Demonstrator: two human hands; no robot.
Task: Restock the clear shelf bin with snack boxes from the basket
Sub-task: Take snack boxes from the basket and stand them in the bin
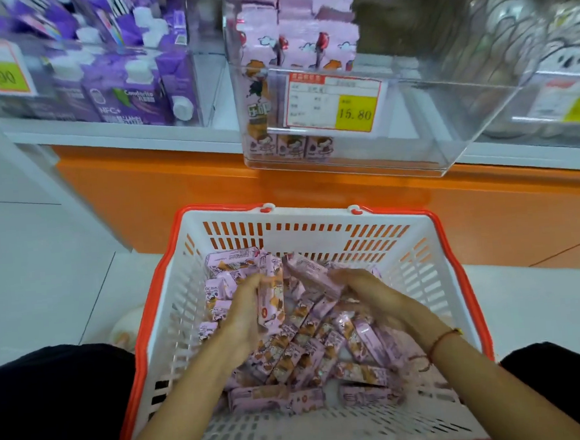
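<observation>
A white basket with a red rim (320, 228) stands on the floor between my knees, filled with several pink snack boxes (301, 356). My left hand (245, 312) grips one upright pink box (270, 300) inside the basket. My right hand (366, 293) reaches into the pile and its fingers close on another pink box (314, 274). Above the basket, the clear shelf bin (413, 135) juts out from the shelf; several pink boxes (286, 82) stand at its left side, and its right part holds nothing. A price tag reading 15.80 (333, 101) hangs on its front.
To the left, another clear bin holds purple drink cartons (125, 90). A bin at the right (554, 98) is blurred. The orange shelf base (176, 179) runs behind the basket. White floor tiles (44, 254) lie at the left, and my dark trousers (54, 408) flank the basket.
</observation>
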